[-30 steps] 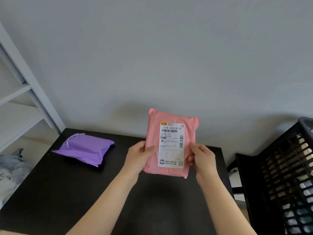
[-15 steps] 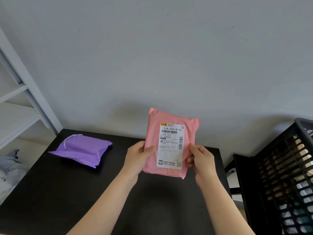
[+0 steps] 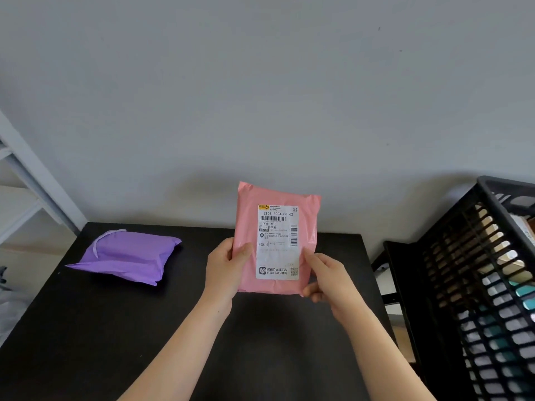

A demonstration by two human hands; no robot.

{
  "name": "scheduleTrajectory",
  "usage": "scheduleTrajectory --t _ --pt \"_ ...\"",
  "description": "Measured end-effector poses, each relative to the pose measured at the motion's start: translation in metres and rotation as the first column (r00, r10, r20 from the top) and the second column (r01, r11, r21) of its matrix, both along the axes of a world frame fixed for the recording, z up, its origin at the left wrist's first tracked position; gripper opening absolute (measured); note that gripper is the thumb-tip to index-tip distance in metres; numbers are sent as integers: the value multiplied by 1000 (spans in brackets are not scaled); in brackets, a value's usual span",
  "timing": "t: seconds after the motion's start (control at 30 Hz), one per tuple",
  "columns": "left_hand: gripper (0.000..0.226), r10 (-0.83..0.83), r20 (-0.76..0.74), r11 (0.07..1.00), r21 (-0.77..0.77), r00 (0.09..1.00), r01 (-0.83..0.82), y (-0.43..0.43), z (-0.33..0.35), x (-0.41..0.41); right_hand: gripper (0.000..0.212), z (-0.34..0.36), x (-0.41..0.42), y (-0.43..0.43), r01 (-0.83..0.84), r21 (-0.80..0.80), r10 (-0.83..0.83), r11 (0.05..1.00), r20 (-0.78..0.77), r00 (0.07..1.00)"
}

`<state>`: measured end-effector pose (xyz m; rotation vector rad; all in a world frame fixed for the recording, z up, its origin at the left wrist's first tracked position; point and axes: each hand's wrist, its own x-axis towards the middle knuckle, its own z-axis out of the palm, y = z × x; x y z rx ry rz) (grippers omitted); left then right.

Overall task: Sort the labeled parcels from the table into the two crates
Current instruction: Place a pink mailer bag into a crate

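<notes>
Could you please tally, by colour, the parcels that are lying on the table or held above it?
Pink parcel: 1, held upright in the left hand and right hand.
Purple parcel: 1, lying on the table.
Total: 2.

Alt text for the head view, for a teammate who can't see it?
The left hand and right hand hold a pink parcel upright above the black table, its white label facing the camera. A purple parcel lies on the table to the left; a black slatted crate stands at the right.
</notes>
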<state>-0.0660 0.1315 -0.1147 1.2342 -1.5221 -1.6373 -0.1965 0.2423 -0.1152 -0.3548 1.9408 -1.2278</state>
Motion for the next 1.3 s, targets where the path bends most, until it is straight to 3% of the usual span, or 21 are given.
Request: scheduleTrajectory --t 0.3,0.73,1.03,1.3 --pt "16 -98 -13 995 -11 995 97 2 1 13 27 1 27 14 -19 3 19 1000 18 1000" --pt "11 -215 -141 975 -90 966 204 26 30 -4 21 35 31 51 197 -134 -217 971 -162 963" --pt "10 -309 -225 942 -203 924 266 107 74 -29 17 82 11 134 258 -273 -328 927 -251 911" --pt "12 -463 -269 867 -336 844 368 220 119 -78 12 127 -29 252 329 -396 -474 857 -358 804"
